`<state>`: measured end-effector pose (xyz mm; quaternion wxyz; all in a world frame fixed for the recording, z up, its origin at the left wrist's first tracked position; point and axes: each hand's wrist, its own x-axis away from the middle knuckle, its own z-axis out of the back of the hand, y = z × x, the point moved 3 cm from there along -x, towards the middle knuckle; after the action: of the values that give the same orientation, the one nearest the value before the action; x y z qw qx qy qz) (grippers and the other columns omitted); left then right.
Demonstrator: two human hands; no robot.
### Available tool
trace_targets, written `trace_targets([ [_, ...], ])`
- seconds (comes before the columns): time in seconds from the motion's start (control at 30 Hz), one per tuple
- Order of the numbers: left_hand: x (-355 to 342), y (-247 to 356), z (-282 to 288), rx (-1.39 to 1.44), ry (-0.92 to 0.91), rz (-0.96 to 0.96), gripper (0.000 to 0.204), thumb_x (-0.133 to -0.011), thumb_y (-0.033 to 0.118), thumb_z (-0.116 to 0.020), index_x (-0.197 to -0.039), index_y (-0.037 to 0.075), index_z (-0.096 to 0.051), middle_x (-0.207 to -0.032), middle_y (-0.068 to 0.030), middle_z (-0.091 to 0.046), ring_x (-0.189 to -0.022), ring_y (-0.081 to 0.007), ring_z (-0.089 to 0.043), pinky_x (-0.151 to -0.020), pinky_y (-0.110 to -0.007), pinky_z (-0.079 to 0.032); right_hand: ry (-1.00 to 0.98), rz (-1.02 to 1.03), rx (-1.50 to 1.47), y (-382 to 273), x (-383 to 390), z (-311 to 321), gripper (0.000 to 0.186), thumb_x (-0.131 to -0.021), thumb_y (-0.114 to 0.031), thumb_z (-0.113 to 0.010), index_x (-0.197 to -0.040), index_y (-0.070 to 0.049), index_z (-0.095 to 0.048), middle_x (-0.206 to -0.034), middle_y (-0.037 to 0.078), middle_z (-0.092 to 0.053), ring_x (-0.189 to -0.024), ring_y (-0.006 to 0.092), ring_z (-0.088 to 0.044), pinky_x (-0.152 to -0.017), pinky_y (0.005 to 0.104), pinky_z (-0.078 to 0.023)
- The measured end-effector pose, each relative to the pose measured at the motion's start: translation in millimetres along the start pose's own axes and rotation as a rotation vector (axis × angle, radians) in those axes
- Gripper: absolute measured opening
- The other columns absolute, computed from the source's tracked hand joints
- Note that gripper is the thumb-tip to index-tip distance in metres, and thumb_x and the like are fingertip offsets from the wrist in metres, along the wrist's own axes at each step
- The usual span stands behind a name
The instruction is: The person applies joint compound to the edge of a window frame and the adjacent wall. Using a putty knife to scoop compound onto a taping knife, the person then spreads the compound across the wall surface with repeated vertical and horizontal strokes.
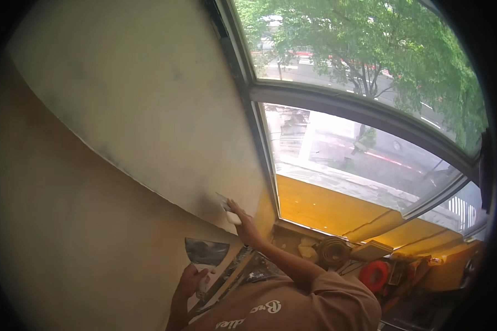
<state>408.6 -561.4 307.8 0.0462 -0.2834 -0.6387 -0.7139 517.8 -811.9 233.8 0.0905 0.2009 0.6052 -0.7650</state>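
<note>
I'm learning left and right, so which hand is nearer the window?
Right: the right hand is just left of the window; the left hand is lower and farther left.

Wide grey-bladed scraper (207,252), blade up; white-handled scraper (233,218) ahead, tilted

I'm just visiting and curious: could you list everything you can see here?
Wall: one, cream, upper left to centre
Brownish surface: one, brown, lower left; its kind is unclear
Window frame: one, grey, upper right
Tree foliage: uncounted, green, outside
Road: one, grey, outside
Panel: one, yellow, below the glass
Coil: one, brown, lower right
Round item: one, red, lower right
Other clutter: several, mixed, lower right, too dim to count
Wide scraper: one, dark blade, left hand
Small scraper: one, pale handle, right hand
Shirt: one, brown, bottom
Left hand: one, bare, lower centre
Right hand: one, bare, at the wall
</note>
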Motion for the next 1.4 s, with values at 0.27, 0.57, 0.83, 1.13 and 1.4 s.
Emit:
trace_targets([
  [0.27,-73,-28,-39,0.028,-0.166,0.068,0.025,-0.096,0.021,-0.067,-0.112,0.001,-0.064,-0.091,-0.0045,-0.067,-0.073,-0.0123,-0.061,-0.068,-0.029,-0.054,-0.446,-0.398,-0.268,-87,45,131,0.052,-0.094,0.0,-0.059,-0.145,-0.005,-0.051,-0.141,0.012,-0.06,-0.123,0.0194,-0.058,-0.101,0.033,-0.045],
  [0.57,-71,35,-81,0.126,-0.349,-0.023,0.02,-0.097,0.02,-0.066,-0.097,0.0,-0.065,-0.083,-0.0073,-0.067,-0.065,-0.0129,-0.06,-0.056,-0.027,-0.05,-0.513,0.29,-0.007,-127,43,169,0.06,-0.085,-0.012,-0.072,-0.143,-0.01,-0.055,-0.149,0.017,-0.049,-0.139,0.0345,-0.046,-0.116,0.0418,-0.037],
  [0.83,-46,67,-85,0.155,-0.257,-0.213,0.015,-0.096,0.013,-0.064,-0.095,-0.002,-0.066,-0.078,-0.0095,-0.067,-0.059,-0.0124,-0.057,-0.051,-0.029,-0.046,-0.339,-0.189,-0.03,-35,54,194,0.048,-0.085,-0.002,-0.067,-0.132,-0.004,-0.06,-0.137,0.017,-0.06,-0.126,0.0298,-0.059,-0.108,0.0398,-0.045],
  [1.13,-31,144,-117,-0.794,0.014,-1.156,0.047,-0.09,0.001,-0.061,-0.136,0.005,-0.052,-0.128,-0.0163,-0.061,-0.118,-0.031,-0.059,-0.104,-0.039,-0.045,-0.304,-0.807,-1.66,-56,85,147,0.04,-0.083,0.008,-0.065,-0.122,0.005,-0.058,-0.115,0.014,-0.066,-0.112,0.0277,-0.063,-0.103,0.0401,-0.05],
  [1.4,-49,97,-67,-0.936,0.288,-1.02,0.044,-0.094,0.006,-0.057,-0.137,0.002,-0.048,-0.125,-0.0253,-0.058,-0.118,-0.0409,-0.056,-0.102,-0.046,-0.044,-0.461,0.18,-0.971,-172,-65,200,0.034,-0.097,-0.019,-0.06,-0.122,0.005,-0.062,-0.127,0.017,-0.063,-0.116,0.0282,-0.062,-0.104,0.0466,-0.048],
])
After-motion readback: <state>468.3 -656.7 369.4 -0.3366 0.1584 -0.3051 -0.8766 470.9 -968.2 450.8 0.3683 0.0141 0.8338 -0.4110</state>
